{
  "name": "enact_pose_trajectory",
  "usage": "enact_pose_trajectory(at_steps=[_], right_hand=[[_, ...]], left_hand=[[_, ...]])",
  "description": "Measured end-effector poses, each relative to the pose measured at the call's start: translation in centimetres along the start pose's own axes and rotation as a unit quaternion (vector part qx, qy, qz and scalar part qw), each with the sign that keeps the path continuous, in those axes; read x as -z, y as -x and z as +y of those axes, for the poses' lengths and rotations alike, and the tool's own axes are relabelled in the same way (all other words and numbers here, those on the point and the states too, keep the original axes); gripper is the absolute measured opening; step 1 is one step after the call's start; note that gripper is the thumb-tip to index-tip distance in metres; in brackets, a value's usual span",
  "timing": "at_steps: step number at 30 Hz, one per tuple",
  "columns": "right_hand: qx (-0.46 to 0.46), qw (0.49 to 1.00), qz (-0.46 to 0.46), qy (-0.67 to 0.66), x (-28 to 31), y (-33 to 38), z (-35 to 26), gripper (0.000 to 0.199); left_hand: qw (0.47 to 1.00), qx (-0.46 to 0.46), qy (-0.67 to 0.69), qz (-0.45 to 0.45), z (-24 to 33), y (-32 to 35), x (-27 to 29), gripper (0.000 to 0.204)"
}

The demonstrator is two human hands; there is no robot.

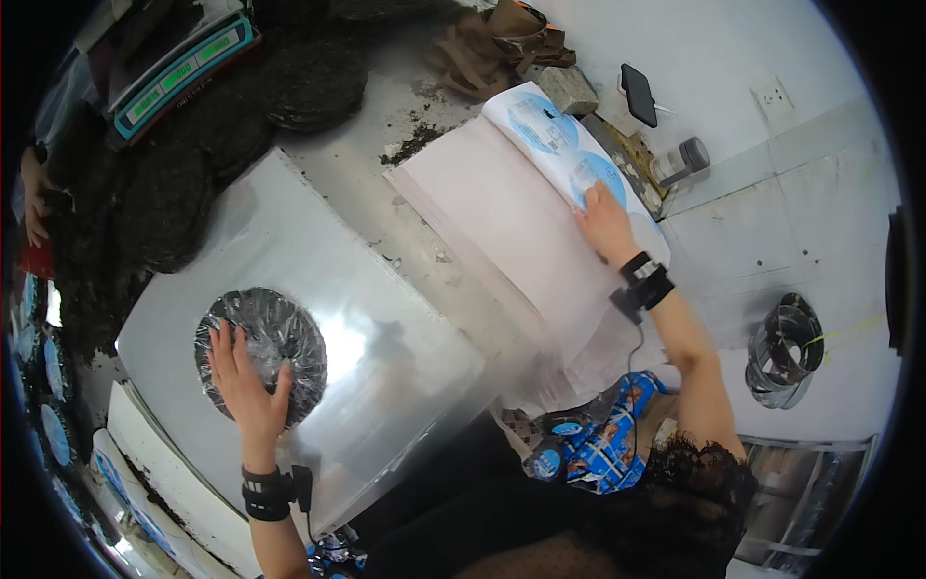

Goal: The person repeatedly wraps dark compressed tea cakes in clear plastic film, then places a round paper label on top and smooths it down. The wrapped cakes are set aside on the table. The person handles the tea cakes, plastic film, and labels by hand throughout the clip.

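My left hand (249, 391) lies with fingers spread on a round dark cake (299, 333) wrapped in clear, crinkled plastic film. The cake rests on a stack of clear plastic sheets (386, 357). Over to the right, my right hand (608, 230) has its fingers and thumb at the curled edge of a white printed paper sheet (540, 125) with blue round labels, and appears to pinch it. That sheet lies on a stack of pale pinkish paper (482, 217). Black bands with small devices circle both wrists.
Several dark round cakes (313, 87) are piled at the far left, beside a scale (183, 77) with green displays. Another person's hand (35, 198) shows at the left edge. A phone (638, 95), a lidded jar (680, 162) and tape rolls (786, 338) are on the right.
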State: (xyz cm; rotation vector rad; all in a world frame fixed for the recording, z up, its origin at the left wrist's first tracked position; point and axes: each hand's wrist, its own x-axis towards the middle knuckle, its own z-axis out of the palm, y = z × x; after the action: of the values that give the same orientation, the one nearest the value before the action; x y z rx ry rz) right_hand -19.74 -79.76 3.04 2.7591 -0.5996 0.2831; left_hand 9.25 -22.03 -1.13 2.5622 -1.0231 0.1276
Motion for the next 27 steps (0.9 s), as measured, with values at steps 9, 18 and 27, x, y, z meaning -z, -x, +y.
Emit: enact_pose_trajectory(at_steps=[9,18,27], right_hand=[[-0.152,0.976,0.091,-0.130,-7.4,6.1,24.4,0.034],[-0.057,0.877,0.043,-0.475,3.7,-6.9,-18.0,0.062],[0.419,0.818,-0.139,-0.370,9.0,-6.3,-41.9,0.084]], left_hand=[[1.000,0.002,0.013,0.012,0.3,-0.2,0.1,0.082],[0.999,0.038,0.015,0.037,0.5,-0.2,0.0,0.081],[0.965,0.074,0.248,0.037,-0.2,1.0,-0.9,0.052]])
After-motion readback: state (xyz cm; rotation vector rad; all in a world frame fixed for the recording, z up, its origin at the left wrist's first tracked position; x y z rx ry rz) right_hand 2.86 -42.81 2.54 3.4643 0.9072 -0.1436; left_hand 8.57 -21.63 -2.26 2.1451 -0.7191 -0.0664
